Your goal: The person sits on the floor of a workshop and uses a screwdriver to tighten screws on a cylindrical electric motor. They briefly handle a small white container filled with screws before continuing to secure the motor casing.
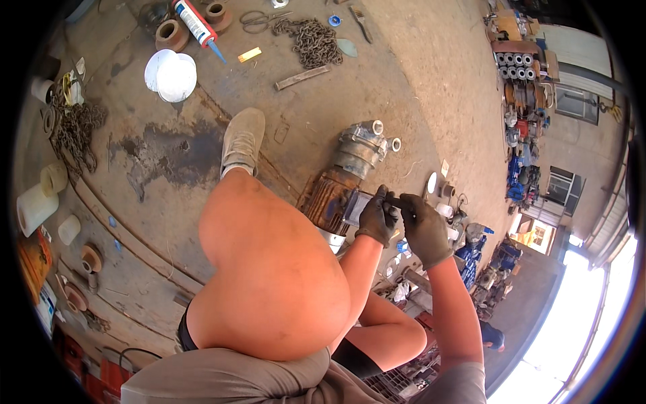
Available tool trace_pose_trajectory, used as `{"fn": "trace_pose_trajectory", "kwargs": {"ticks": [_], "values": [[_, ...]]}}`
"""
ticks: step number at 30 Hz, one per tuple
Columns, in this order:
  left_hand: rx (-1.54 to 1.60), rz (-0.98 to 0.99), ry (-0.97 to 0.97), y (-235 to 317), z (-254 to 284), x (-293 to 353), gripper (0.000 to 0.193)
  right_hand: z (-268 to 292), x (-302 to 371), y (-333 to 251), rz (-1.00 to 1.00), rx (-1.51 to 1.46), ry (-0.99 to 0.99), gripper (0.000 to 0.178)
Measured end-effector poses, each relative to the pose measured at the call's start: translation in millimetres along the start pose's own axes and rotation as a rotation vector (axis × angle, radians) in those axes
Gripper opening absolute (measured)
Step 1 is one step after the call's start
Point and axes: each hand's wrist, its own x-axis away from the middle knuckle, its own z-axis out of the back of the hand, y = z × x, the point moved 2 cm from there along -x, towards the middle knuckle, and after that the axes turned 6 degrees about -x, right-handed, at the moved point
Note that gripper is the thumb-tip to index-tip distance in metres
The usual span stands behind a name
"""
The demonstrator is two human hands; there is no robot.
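Note:
A rusty electric motor with a grey metal pump head (360, 149) lies on the floor ahead of my bent knee. On the motor's ribbed brown body (330, 198) sits a grey rectangular box (355, 207). My left hand (378, 219), in a dark glove, is beside that box with its fingers closed. My right hand (426, 230), gloved too, is just to its right, its fingers pinched together. The fingertips of both hands meet at a small dark piece; it is too small and dark to name.
At the top lie a rusty chain (311, 42), a sealant tube (195, 23), scissors (259, 21), a brush (361, 23) and a wooden strip (303, 77). White lids (176, 75) are left of my shoe (242, 139). Machine parts (519, 124) line the right wall; a person (492, 336) is at lower right.

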Motion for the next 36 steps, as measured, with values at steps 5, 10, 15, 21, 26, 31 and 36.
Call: {"fn": "trace_pose_trajectory", "kwargs": {"ticks": [5, 10, 15, 21, 26, 31, 36], "values": [[0.011, 0.006, -0.231, 4, 4, 17, 0.017, -5, -2, 19, -0.120, 0.307, -0.193, 0.032], [0.103, 0.002, -0.336, -4, 7, 18, 0.018, -11, -9, 34, -0.156, 0.405, -0.181, 0.039], [0.088, 0.015, -0.280, -7, 4, 9, 0.022, 7, -14, -7, 0.205, 0.356, -0.109, 0.028], [0.097, 0.015, -0.299, -3, 18, -8, 0.024, -12, -24, 8, 0.036, 0.382, -0.432, 0.029], [0.050, -0.053, -0.151, -3, 21, 2, 0.023, -18, -11, 12, -0.061, 0.384, -0.337, 0.030], [0.009, -0.086, -0.113, 0, 6, 12, 0.027, -15, -15, -5, -0.032, 0.306, -0.374, 0.033], [0.048, -0.041, -0.198, -2, 17, 9, 0.031, -38, -16, 67, -0.038, 0.029, -0.366, 0.036]]}}
